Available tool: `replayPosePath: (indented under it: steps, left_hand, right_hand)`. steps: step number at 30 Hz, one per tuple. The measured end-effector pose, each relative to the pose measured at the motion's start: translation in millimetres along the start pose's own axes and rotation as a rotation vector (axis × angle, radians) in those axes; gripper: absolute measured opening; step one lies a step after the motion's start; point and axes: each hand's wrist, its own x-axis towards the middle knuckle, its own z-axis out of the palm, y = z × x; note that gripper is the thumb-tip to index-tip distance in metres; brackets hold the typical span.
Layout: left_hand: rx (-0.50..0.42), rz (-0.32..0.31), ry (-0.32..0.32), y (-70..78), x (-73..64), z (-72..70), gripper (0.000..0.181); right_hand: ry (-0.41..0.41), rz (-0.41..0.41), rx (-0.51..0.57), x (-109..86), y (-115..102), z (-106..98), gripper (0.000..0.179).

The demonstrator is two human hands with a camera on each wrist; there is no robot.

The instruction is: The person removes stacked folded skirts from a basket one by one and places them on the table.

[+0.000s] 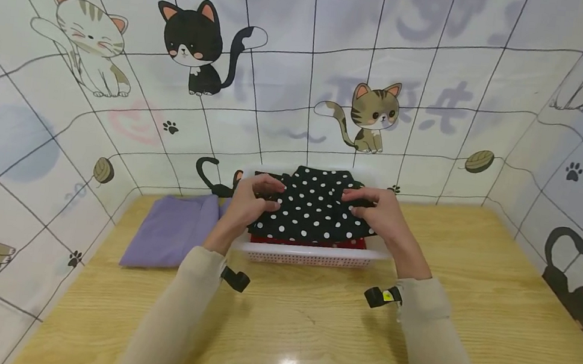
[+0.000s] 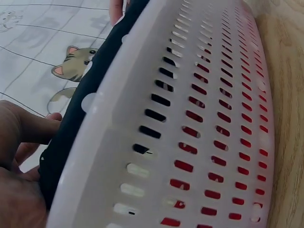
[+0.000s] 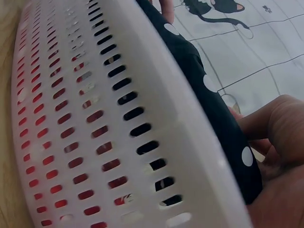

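A black cloth with white dots (image 1: 310, 208) lies folded in a white perforated basket (image 1: 310, 250), its front edge near the rim. My left hand (image 1: 251, 198) rests at the cloth's left part, thumb and fingers spread apart with the tips on the fabric. On the right side my right hand (image 1: 379, 211) touches the same cloth, its thumb also apart from the fingers. Red fabric (image 1: 311, 244) shows beneath the dotted cloth and through the basket's holes in both wrist views. In the left wrist view the dotted cloth (image 2: 80, 104) stands slightly above the rim, fingers beside it.
A folded purple cloth (image 1: 171, 231) lies on the wooden table (image 1: 307, 323), left of the basket. Behind stands a white wall covering (image 1: 292, 85) with grid lines and cartoon cats, close to the basket's back. Both wrists wear black straps with small cameras (image 1: 377, 297).
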Motion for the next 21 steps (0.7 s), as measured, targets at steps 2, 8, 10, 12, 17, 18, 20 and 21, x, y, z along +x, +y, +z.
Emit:
replayPosePath:
  steps: [2, 8, 10, 12, 17, 18, 20, 21]
  left_hand:
    - [-0.005, 0.052, 0.043, 2.8, -4.8, -2.0, 0.035]
    - [-0.055, 0.173, 0.113, 7.9, -21.1, -3.4, 0.027]
    - [-0.061, 0.216, 0.13, 9.9, -26.5, -2.3, 0.025]
    - [-0.047, 0.266, 0.154, 11.7, -30.4, -0.6, 0.025]
    - [0.03, 0.408, 0.225, 13.9, -34.3, 2.5, 0.027]
    - [0.045, 0.427, 0.237, 14.6, -34.7, 2.8, 0.027]
    - [0.067, 0.453, 0.255, 16.6, -35.3, 3.2, 0.027]
    - [0.074, 0.463, 0.259, 17.9, -35.4, 3.3, 0.027]
  right_hand:
    - [0.011, -0.038, 0.011, -1.4, -4.7, -0.5, 0.029]
    - [0.057, -0.107, -0.019, -9.2, -19.6, 1.1, 0.027]
    - [0.079, -0.124, -0.022, -13.9, -25.1, 1.3, 0.028]
    - [0.099, -0.152, -0.024, -18.5, -30.4, 1.3, 0.028]
    - [0.136, -0.221, -0.084, -25.1, -40.3, 2.1, 0.028]
    - [0.141, -0.23, -0.1, -26.0, -42.1, 2.3, 0.028]
    - [0.145, -0.246, -0.124, -27.7, -45.5, 2.3, 0.028]
    - [0.148, -0.257, -0.131, -28.6, -47.2, 1.9, 0.028]
